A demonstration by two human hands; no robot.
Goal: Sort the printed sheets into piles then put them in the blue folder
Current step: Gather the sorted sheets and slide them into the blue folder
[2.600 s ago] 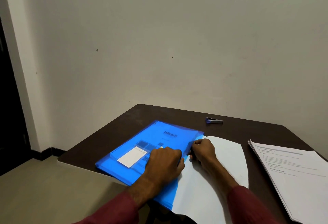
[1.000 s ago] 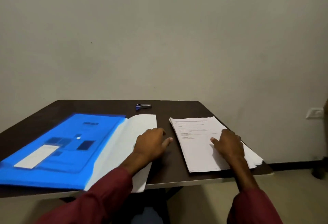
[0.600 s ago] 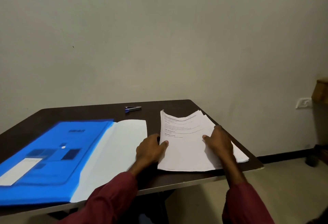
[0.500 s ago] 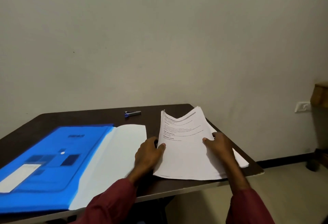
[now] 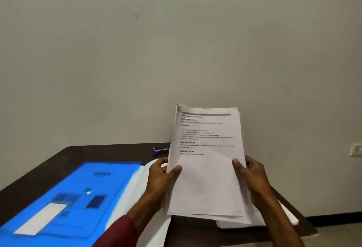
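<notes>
Stack of white printed paper sheets point(image 5: 205, 168) is held upright over the dark brown table point(image 5: 49, 168), text facing the camera. Left hand point(image 5: 160, 180) grips its 9 o'clock edge and right hand point(image 5: 252, 180) its 3 o'clock edge, thumbs in front. Blue plastic folder point(image 5: 78, 192) lies flat on the table at 8 o'clock of the stack. More white sheets point(image 5: 290, 217) are on the table at 5 o'clock.

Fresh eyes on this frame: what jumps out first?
The sheets come first: they are held upright mid-frame above the table, gripped at their side edges by the left hand and right hand. Next is the bright blue folder, lying flat on the table's left part. A small blue tool, maybe a stapler, sits near the far edge just left of the sheets.
</notes>
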